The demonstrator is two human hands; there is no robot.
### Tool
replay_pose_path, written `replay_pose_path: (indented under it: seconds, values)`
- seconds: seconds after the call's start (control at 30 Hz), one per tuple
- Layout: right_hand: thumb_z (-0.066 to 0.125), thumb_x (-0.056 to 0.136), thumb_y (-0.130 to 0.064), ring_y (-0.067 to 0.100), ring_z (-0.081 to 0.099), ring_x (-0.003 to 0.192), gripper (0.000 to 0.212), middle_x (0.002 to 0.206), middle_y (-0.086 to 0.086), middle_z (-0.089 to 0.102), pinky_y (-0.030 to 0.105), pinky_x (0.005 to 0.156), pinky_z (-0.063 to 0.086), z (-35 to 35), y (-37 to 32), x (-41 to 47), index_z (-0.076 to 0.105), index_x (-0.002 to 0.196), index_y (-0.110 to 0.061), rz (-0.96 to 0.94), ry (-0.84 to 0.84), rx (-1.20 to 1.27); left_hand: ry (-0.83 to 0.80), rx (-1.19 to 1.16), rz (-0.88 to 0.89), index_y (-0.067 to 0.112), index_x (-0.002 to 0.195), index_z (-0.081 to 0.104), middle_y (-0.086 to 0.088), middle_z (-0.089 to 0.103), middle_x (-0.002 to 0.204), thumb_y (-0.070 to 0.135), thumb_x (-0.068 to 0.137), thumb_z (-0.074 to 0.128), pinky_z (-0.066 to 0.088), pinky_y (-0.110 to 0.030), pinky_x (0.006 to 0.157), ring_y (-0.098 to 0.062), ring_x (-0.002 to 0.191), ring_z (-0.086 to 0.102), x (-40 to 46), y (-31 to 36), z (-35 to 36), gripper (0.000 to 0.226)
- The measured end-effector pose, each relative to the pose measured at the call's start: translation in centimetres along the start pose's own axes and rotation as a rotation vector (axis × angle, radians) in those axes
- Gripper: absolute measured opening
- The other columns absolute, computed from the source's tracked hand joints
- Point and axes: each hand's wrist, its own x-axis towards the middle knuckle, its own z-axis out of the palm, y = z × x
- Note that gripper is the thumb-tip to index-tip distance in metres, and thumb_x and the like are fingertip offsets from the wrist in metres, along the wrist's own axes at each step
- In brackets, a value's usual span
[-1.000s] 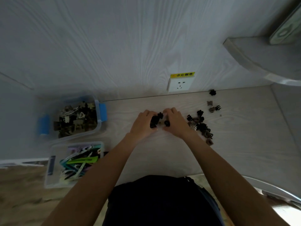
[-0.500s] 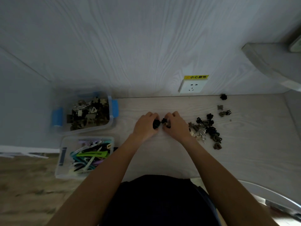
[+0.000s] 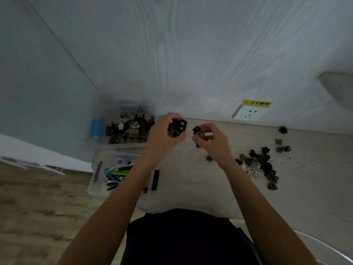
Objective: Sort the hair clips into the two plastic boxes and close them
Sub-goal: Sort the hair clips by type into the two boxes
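My left hand (image 3: 162, 138) is raised over the table and shut on a bunch of small black claw clips (image 3: 176, 128), just right of the far plastic box (image 3: 122, 145), which holds several brown and black claw clips. My right hand (image 3: 212, 142) is shut on a few black and brown small clips (image 3: 197, 131). The near plastic box (image 3: 95, 185) holds several long coloured clips. A pile of small dark clips (image 3: 257, 165) lies on the table to the right. One brown clip (image 3: 209, 158) lies below my right hand.
A wall socket (image 3: 250, 112) with a yellow label sits at the table's back edge. Loose clips (image 3: 282, 129) lie at the far right near the wall. A black strip (image 3: 156, 179) lies beside the near box. Wooden floor shows at the left.
Both hands lifted off the table and drew apart, each with clips; my left hand moved left toward the far box. The camera view swung left.
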Motion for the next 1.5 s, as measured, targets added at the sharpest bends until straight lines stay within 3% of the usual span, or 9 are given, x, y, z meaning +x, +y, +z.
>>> replay_pose_path:
  seconds: [0.17,0.27,0.37,0.7,0.93,1.03,1.17,1.33,1.5]
  values:
    - [0.074,0.076,-0.017,0.009,0.061,0.068,0.032,0.093,-0.002,0.058,0.024,0.064,0.057,6.9,-5.4,2.2,0.058,0.104,-0.015,-0.141,-0.189,-0.028,0.191,0.183,-0.179,0.014,0.110,0.057,-0.003,0.063,0.108,0.022,0.079,0.070,0.045,-0.028,0.085,-0.015,0.098,0.057,-1.4,-4.6,-9.0,0.034]
    - [0.074,0.076,-0.018,0.012,0.056,0.075,0.035,0.092,-0.002,0.057,0.012,0.067,0.044,10.5,-7.1,3.5,0.058,0.106,-0.012,-0.242,-0.260,-0.140,0.150,0.298,-0.274,0.017,0.112,0.056,-0.004,0.063,0.108,0.024,0.080,0.069,0.043,-0.029,0.079,-0.021,0.098,0.059,-2.5,-7.5,-11.8,0.035]
    - [0.072,0.077,-0.016,0.016,0.056,0.081,0.035,0.096,0.005,0.060,0.021,0.070,0.041,13.4,-8.3,4.8,0.057,0.108,-0.008,-0.315,-0.330,-0.254,0.077,0.411,-0.312,0.014,0.118,0.055,-0.010,0.060,0.116,0.021,0.083,0.066,0.044,-0.034,0.082,-0.029,0.102,0.058,-2.9,-9.1,-12.7,0.038]
    - [0.066,0.083,-0.017,0.027,0.053,0.110,0.042,0.119,0.017,0.058,0.033,0.095,0.042,20.8,-9.7,8.0,0.056,0.122,-0.006,-0.411,-0.497,-0.506,0.115,0.459,-0.153,0.007,0.115,0.059,-0.014,0.061,0.112,0.014,0.085,0.063,0.046,-0.031,0.078,-0.031,0.095,0.060,-4.1,-10.7,-12.8,0.031]
    - [0.065,0.081,-0.009,0.026,0.050,0.115,0.049,0.128,0.013,0.052,0.031,0.093,0.039,19.1,-8.5,6.8,0.050,0.128,-0.010,-0.508,-0.508,-0.616,0.183,0.435,-0.140,0.010,0.111,0.061,-0.010,0.067,0.100,0.017,0.087,0.062,0.045,-0.027,0.074,-0.025,0.089,0.062,-3.5,-11.7,-12.5,0.026]
    - [0.060,0.083,-0.009,0.026,0.056,0.109,0.038,0.125,0.009,0.055,0.036,0.090,0.045,16.2,-8.0,5.2,0.055,0.121,-0.011,-0.532,-0.384,-0.604,0.191,0.414,-0.084,0.017,0.111,0.060,-0.003,0.067,0.096,0.031,0.092,0.052,0.054,-0.034,0.068,-0.020,0.086,0.062,-3.0,-10.9,-11.6,0.025]
    - [0.056,0.089,-0.012,0.022,0.058,0.103,0.028,0.115,0.007,0.061,0.025,0.087,0.042,10.0,-5.9,2.0,0.059,0.117,-0.013,-0.490,-0.172,-0.491,0.224,0.371,0.115,0.016,0.105,0.065,-0.001,0.068,0.088,0.033,0.091,0.048,0.051,-0.028,0.067,-0.016,0.079,0.062,-2.3,-7.6,-8.5,0.028]
    - [0.058,0.088,-0.013,0.023,0.055,0.107,0.028,0.115,0.004,0.063,0.023,0.089,0.034,1.3,1.1,-2.5,0.060,0.115,-0.016,-0.262,0.049,-0.602,-0.033,0.286,0.331,0.018,0.110,0.062,0.005,0.066,0.093,0.028,0.088,0.052,0.049,-0.024,0.072,-0.010,0.086,0.057,-1.4,-2.4,-1.6,0.025]
    - [0.062,0.084,-0.016,0.035,0.044,0.119,0.039,0.127,0.012,0.055,0.039,0.100,0.034,-6.0,8.0,-6.5,0.054,0.123,-0.013,0.129,0.173,-0.724,-0.618,0.502,-0.005,0.020,0.140,0.028,-0.009,0.039,0.135,0.043,0.081,0.063,0.043,-0.041,0.092,-0.028,0.121,0.041,-0.7,-0.3,7.5,0.072]
